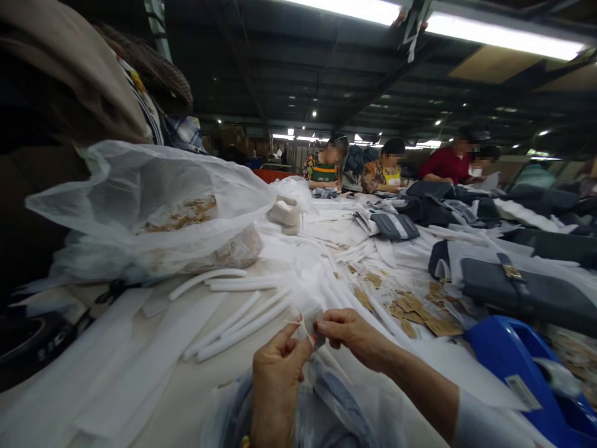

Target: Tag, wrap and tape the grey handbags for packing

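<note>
My left hand [278,367] is closed in a pinch on a thin white string [305,331], whose loop shows between the fingers. My right hand [347,333] pinches the edge of a small clear plastic packet [311,320]. Both hands almost meet over the table; whether the string is tied to the packet I cannot tell. Just below them, close to my body, lies a grey-blue item [333,398] under clear plastic, partly hidden by my left wrist. White foam tubes [242,330] lie beyond my left hand.
A large translucent plastic bag [116,186] with small brown packets [181,214] stands at left. Brown packets [410,305] are scattered at right, near a dark handbag [527,280] and a blue plastic container [508,354]. Several people [389,171] work at the far side.
</note>
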A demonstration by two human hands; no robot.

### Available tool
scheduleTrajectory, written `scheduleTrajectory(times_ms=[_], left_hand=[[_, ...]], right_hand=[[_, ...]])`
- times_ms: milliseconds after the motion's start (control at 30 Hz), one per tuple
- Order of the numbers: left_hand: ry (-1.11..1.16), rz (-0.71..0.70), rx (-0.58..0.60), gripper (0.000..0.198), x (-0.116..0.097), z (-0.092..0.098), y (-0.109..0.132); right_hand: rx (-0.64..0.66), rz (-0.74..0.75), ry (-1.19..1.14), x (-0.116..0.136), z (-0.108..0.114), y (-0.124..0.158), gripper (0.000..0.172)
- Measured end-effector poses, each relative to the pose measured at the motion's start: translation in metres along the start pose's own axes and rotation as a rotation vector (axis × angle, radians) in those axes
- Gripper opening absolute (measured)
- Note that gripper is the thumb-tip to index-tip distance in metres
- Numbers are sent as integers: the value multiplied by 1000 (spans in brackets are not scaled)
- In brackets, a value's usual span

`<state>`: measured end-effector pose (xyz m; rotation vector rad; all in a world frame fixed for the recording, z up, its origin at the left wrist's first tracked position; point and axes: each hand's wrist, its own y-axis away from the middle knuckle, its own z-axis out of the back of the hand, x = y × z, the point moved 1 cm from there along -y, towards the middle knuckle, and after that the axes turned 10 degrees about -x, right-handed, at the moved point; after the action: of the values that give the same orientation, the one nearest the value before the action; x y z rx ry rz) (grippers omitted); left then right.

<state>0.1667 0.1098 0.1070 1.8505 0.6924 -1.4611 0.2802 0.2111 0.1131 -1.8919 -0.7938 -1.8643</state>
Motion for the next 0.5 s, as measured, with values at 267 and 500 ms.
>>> scheduleTrajectory(times_ms=[267, 500], left_hand=[[-55, -217, -93, 40, 6, 5, -3], [-144, -329, -60, 26, -3, 9, 2]], right_hand=[[129, 176, 268, 24, -7, 4, 32], [255, 394, 573, 35, -24, 3, 17]])
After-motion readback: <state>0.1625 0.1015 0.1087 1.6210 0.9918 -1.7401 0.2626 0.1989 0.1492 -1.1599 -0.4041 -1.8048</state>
